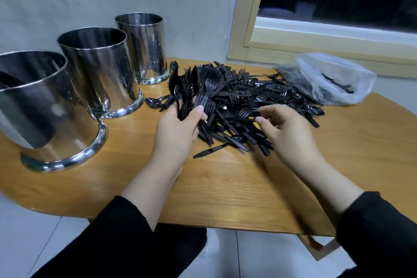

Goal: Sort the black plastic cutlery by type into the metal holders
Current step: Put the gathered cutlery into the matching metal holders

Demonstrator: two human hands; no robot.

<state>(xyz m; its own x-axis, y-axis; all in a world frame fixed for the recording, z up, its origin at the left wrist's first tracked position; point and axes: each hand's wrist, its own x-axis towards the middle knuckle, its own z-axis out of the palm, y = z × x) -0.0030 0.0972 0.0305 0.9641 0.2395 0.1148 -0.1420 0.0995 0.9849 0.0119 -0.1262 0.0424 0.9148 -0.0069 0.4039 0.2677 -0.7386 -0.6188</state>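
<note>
The left hand (178, 128) grips a fanned bundle of forks (191, 90) by the handles. The right hand (284, 126) hovers over the cutlery pile (248, 101) on the wooden table (225, 187), fingers loosely curled and grasping nothing. The pieces look light, thin, glossy and likely slippery; handles offer the surest hold. Three metal holders stand at left: the nearest holder (45, 115) shows dark cutlery inside; contents of the middle holder (101, 74) and far holder (146, 49) cannot be determined. A clear plastic bag (334, 77) beyond the pile holds more cutlery.
</note>
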